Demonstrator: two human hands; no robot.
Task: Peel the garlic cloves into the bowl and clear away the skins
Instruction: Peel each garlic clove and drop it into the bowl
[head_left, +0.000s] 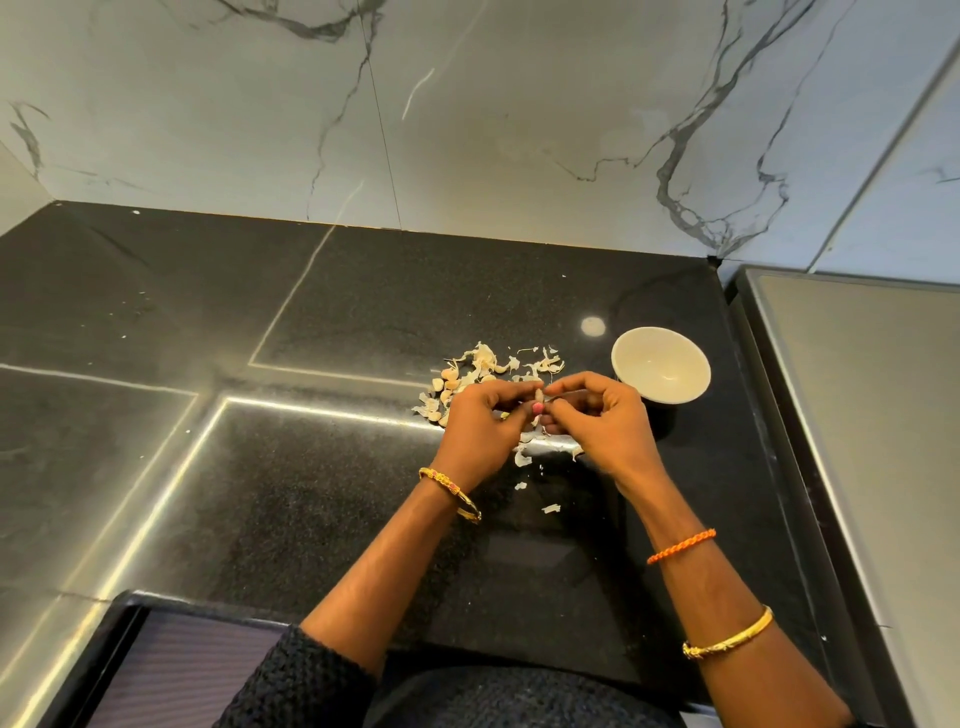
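Two hands: left hand (480, 415) and right hand (597, 415) meet above the worktop (311, 493), fingers curled, pinching one garlic clove (538, 399) between them.
Cloves: a few unpeeled cloves (445, 387) lie just beyond the left hand.
Skins: papery skins (511, 362) scattered behind and under the hands.
Bowl: white bowl (661, 364) stands just right of the hands; its visible inside looks bare.
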